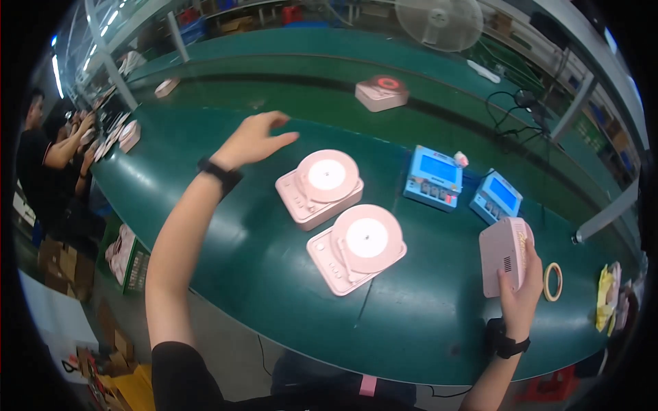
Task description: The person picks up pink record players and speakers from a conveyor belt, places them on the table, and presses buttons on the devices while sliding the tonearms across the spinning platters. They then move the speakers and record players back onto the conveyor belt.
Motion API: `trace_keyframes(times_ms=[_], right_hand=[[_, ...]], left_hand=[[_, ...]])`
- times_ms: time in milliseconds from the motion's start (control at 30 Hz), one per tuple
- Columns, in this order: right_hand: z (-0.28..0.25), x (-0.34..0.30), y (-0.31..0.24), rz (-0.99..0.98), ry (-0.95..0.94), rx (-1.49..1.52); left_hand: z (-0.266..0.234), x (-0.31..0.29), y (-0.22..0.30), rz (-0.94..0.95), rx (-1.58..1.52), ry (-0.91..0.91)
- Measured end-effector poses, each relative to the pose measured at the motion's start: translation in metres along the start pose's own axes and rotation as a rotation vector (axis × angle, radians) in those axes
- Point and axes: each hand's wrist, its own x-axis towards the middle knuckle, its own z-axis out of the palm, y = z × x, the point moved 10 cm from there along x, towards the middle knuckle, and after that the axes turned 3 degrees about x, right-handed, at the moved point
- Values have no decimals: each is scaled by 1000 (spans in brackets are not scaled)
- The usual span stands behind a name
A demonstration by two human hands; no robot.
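Note:
In my right hand (519,291) is a pink box-shaped device (504,257), tilted up so that a side with a small dark slotted grille shows. My left hand (255,140) is raised over the green table (274,281), fingers apart and nothing in them. Just right of it sits a pink toy record player (301,216) with a white-centred disc. A second pink record player (373,240) lies nearer to me, close against the first. Two blue devices with lit screens, one larger (434,177) and one smaller (498,197), stand beyond my right hand.
A roll of tape (552,281) lies right of my right hand, with yellow packaging (604,298) farther right. Across the table, a pink player with a red disc (382,93) rests on a green belt. Black cables (524,103) and a fan (441,20) are behind. Other people (62,151) work at left.

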Motion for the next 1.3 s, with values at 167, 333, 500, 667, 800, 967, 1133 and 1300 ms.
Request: trace_keyframes(times_ms=[167,333,500,667,800,967,1133,1300], right_hand=[[-3,1,-6,-9,-13,12],[-2,-1,-8,3,-52,-35],[-1,3,-7,16,-84,-14],[-1,3,-5,2,-62,19],[-1,-1,-4,-9,-66,9],[1,-2,1,-1,-39,98],[-10,-7,-7,-93,49,-98],[-3,-4,-4,-44,17,1]], left_hand=[[103,147,42,-24,378,-193],[171,219,69,-82,485,-354],[213,255,56,-102,422,-275],[190,240,66,-10,391,-148],[124,192,98,69,482,-55],[53,112,24,26,407,4],[35,8,-47,-59,203,63],[26,-50,-29,-41,197,115]])
